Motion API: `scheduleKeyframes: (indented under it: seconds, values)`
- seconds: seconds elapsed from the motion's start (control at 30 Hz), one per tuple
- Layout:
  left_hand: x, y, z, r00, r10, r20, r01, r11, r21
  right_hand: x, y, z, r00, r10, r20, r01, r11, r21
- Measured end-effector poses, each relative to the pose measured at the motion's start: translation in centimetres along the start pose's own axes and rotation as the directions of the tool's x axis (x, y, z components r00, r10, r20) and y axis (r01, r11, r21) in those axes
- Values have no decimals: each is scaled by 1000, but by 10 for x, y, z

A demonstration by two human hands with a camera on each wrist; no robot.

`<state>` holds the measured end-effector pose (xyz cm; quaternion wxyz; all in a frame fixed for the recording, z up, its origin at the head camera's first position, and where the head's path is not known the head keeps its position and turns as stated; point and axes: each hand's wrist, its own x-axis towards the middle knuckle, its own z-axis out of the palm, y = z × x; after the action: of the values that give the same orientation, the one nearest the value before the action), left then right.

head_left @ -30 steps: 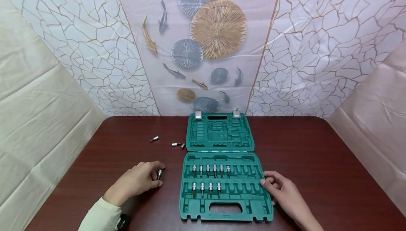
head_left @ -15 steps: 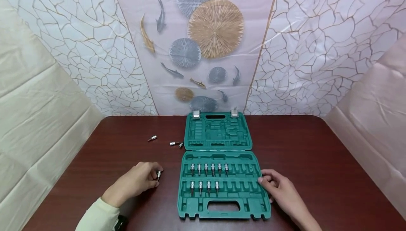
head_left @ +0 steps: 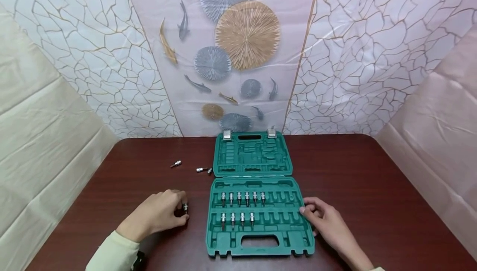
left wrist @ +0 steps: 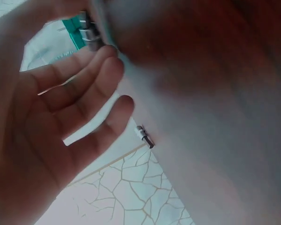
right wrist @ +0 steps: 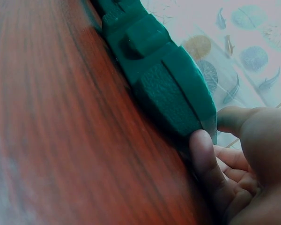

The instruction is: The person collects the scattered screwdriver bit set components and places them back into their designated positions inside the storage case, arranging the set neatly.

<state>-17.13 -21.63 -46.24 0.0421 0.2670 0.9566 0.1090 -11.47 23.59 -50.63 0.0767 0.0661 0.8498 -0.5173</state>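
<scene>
Tabletop: bit [head_left: 185, 207] half-hidden by left hand [head_left: 158, 214]

A dark wooden table [head_left: 372, 188] stands before crackle-patterned wall sheets [head_left: 372, 47].

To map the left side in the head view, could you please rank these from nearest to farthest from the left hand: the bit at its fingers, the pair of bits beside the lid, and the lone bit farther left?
1. bit at its fingers, touching the left hand.
2-3. lone bit and pair of bits, both farther back: too close to call.
</scene>
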Motion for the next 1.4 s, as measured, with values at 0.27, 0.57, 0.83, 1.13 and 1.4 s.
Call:
scheduleKeyframes:
  seconds: [0.27,0.57,0.83,1.13,1.4]
  values:
    - [7,13,5,992,23,-120,-28,999,-42,0,-2,1,1000,12,-1,-12,1000,17]
    - [14,26,8,987,106,-120,-131,967,-219,0,-2,1,1000,28,0,-28,999,26]
    - [22,38,7,978,181,-107,-203,944,-261,1,1,0,1000,11,3,-11,1000,10]
    - [35,55,5,983,167,-80,-181,954,-238,2,1,-1,1000,22,4,-22,1000,4]
    - [43,70,6,988,126,-92,-139,978,-157,2,1,0,1000,27,2,-27,1000,1]
